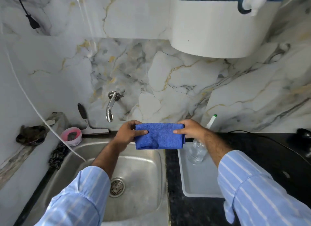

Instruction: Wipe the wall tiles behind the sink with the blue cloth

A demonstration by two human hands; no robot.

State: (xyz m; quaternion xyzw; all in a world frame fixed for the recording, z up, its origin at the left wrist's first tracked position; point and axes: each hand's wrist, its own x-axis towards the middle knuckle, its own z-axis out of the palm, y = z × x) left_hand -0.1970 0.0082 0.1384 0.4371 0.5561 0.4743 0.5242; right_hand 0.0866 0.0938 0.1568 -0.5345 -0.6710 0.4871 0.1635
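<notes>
A folded blue cloth [159,136] hangs between my two hands above the back edge of the steel sink [148,160]. My left hand [128,133] pinches its left end and my right hand [190,129] pinches its right end. The cloth is held a little in front of the marble-patterned wall tiles [176,84], apart from them. A chrome tap [111,106] juts from the tiles to the left of the cloth.
A squeegee [89,123] leans on the wall by a pink bowl [71,135]. A grey tray [196,180] holds a clear spray bottle [197,151] on the black counter [262,148]. A white appliance [217,27] hangs above. A white hose [33,106] runs into the sink.
</notes>
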